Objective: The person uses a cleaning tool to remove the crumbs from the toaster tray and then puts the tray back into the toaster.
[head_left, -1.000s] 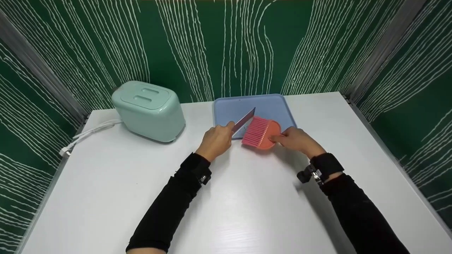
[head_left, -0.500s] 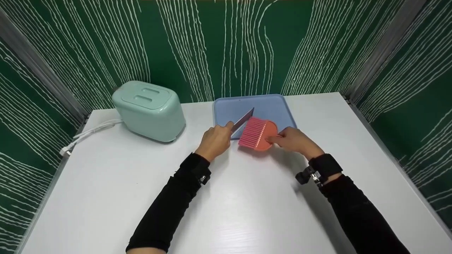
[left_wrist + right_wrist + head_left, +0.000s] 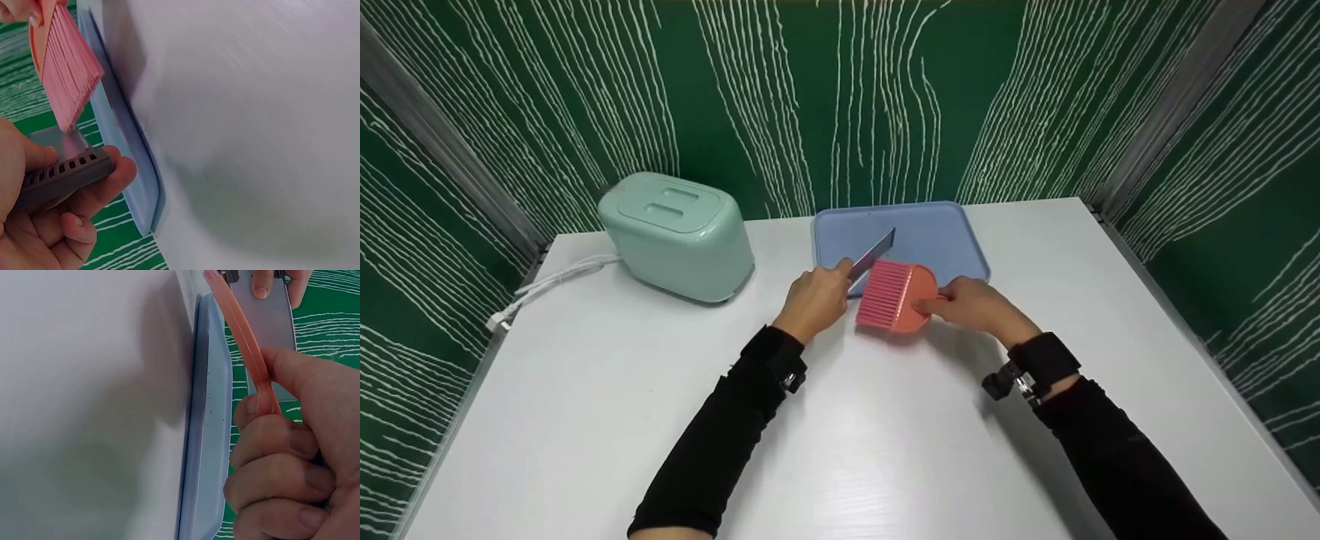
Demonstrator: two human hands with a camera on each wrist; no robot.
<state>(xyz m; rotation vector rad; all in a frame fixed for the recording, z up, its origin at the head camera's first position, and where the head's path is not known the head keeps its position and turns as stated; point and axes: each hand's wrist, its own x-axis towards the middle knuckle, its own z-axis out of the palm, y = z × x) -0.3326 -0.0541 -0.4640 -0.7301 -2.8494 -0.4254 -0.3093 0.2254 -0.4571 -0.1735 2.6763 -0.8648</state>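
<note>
The left hand [image 3: 815,300] pinches a flat grey panel [image 3: 877,250] by its dark slotted edge [image 3: 73,181], thumb on one side and fingers on the other; the right hand [image 3: 979,304] pinches a brush [image 3: 894,296] by its orange part, thumb pressed on it, other fingers curled in. The panel stands tilted above the blue tray [image 3: 934,236], with the brush's pink bristles just beside it, near the tray's front rim; whether bristles and panel touch, I cannot tell. Dark specks [image 3: 210,410] lie in the tray. The likeliest trouble is mess: with the brush so close to that rim, a stroke toward the person could flick bits onto the counter [image 3: 885,427] instead of the tray. The thin edge grip might also let the panel twist if the brush pushes hard. Left of the tray, well apart, a mint-green toaster [image 3: 682,244] stands on the white counter, its white cord [image 3: 577,267] running to a plug [image 3: 498,322] at the left edge. Green walls [image 3: 750,90] with wavering white lines enclose the counter behind and at both sides.
</note>
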